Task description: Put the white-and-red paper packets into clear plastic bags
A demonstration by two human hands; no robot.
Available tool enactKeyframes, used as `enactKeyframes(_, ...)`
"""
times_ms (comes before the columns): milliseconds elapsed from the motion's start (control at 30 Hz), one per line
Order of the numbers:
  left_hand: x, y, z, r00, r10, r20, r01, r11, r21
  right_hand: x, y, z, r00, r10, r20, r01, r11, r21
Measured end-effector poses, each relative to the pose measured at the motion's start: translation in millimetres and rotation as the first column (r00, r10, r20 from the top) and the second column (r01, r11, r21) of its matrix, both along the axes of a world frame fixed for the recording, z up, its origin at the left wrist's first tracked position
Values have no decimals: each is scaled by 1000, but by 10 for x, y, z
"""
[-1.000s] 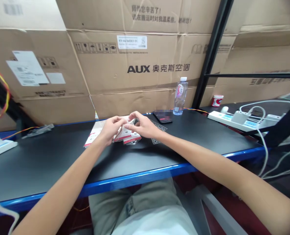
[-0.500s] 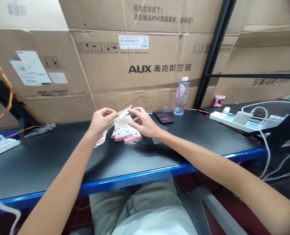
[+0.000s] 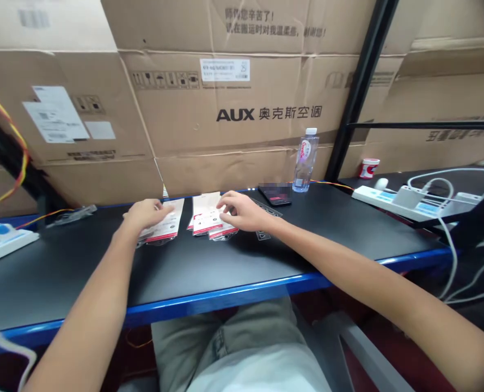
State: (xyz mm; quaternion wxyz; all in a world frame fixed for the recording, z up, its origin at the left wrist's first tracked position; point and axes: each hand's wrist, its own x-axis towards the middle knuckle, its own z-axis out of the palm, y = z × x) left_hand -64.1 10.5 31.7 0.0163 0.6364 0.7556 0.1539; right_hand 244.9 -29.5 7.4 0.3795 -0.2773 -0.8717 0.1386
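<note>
Two groups of flat white packets with red bands, in clear sleeves, lie on the black table. My left hand (image 3: 144, 214) rests over the upper left part of the left packets (image 3: 170, 223), its thumb side towards them and its fingers loosely apart; some fingertips are hidden. The right packets (image 3: 203, 218) overlap in a loose fan. My right hand (image 3: 244, 211) is at their right edge, thumb and fingers curved with a gap between them, gripping nothing I can see. Beside its wrist lies a dark card with white marks (image 3: 263, 235), partly covered by my forearm.
A phone (image 3: 276, 194) and a clear water bottle (image 3: 305, 162) stand towards the back of the table (image 3: 209, 269). Large cardboard boxes (image 3: 242, 141) form a wall behind. Power strips (image 3: 405, 202) with cables sit at both sides, and crumpled clear plastic (image 3: 75, 215) lies back left.
The thin pale packet that was held between both hands is out of them. My left hand has moved left onto the left packets; my right hand has shifted slightly right and down.
</note>
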Motion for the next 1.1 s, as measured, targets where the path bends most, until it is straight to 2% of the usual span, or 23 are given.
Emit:
enactKeyframes(100,155,30,-106,996,-72,-59,75,996,45,25,59,7,990,-78,116,72,996,54)
enactKeyframes(200,228,40,-207,992,-130,-4,130,992,12,118,147,28,941,-264,210,254,964,75)
enactKeyframes(300,277,4,-222,978,-168,120,168,986,8,270,239,58,820,-456,346,466,883,57)
enactKeyframes(433,408,-100,-103,928,-202,313,139,967,212,442,345,64,647,-573,503,649,760,31)
enactKeyframes(500,528,-168,-43,861,-290,418,166,937,308,486,398,46,623,-572,534,671,741,12)
enactKeyframes(533,600,-203,-27,819,-356,451,222,920,322,498,425,34,631,-563,534,666,746,0)
enactKeyframes(633,817,-288,-52,701,-539,466,501,838,216,508,495,3,673,-543,503,639,769,-25)
enactKeyframes(667,874,-302,-80,681,-584,442,581,798,160,507,510,-3,678,-545,494,639,769,-28)
enactKeyframes(733,943,-298,-146,675,-661,327,660,739,132,502,524,-8,679,-546,492,642,766,-35)
enactKeyframes(800,950,-265,-204,697,-691,194,667,723,180,498,523,-6,681,-539,495,638,769,-42)
enactKeyframes(867,918,-225,-242,709,-694,126,666,718,204,495,515,-5,687,-534,492,632,774,-42)
enactKeyframes(1000,854,-186,-275,686,-715,133,697,699,159,495,496,-8,696,-542,471,629,777,-34)
enactKeyframes(1100,866,-187,-296,710,-687,155,668,727,160,499,463,20,686,-581,439,654,756,-22)
